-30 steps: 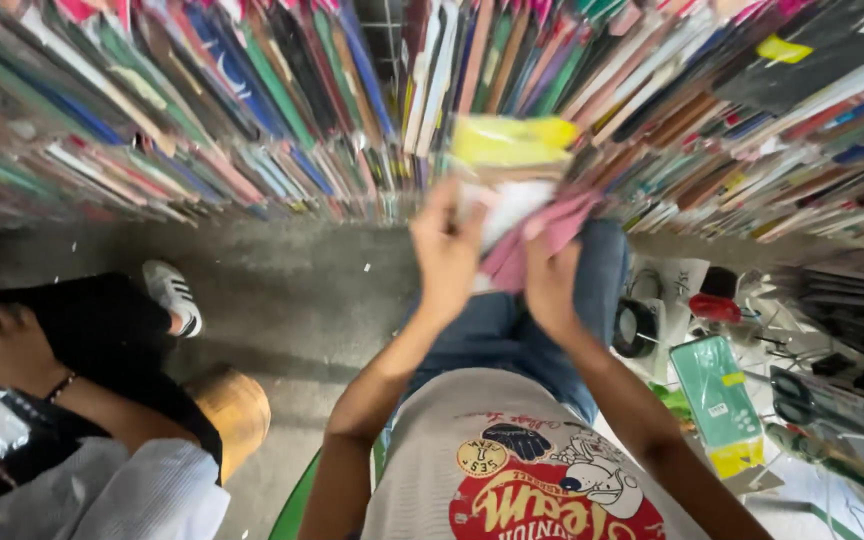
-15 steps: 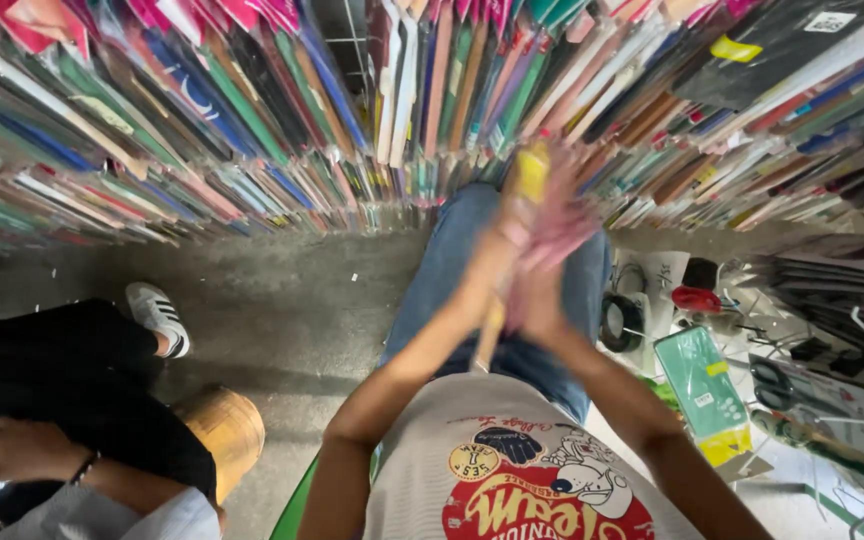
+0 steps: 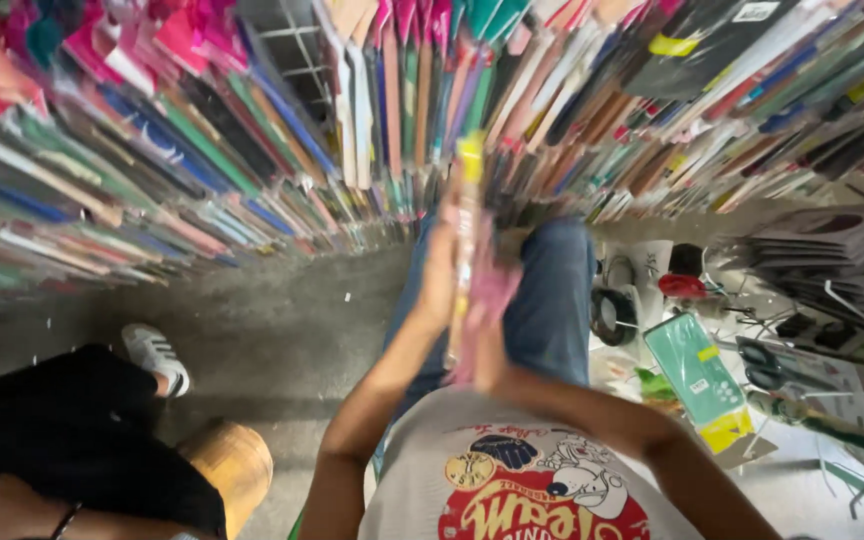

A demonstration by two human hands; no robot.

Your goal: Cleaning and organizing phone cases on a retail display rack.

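Beyond your grip, rows of flat coloured packets [image 3: 252,160] hang edge-on across the whole rack, and below it lie the grey floor [image 3: 282,320] and your jeans-clad leg [image 3: 552,300]. Off to its right a green packet with a yellow end [image 3: 700,375] lies among clutter; to its left sits another person's dark-clothed leg and white shoe [image 3: 157,357]. Your left hand [image 3: 439,280] and right hand [image 3: 487,345] press flat together, clamping a slim pink packet with a yellow top [image 3: 469,215] upright between the palms.
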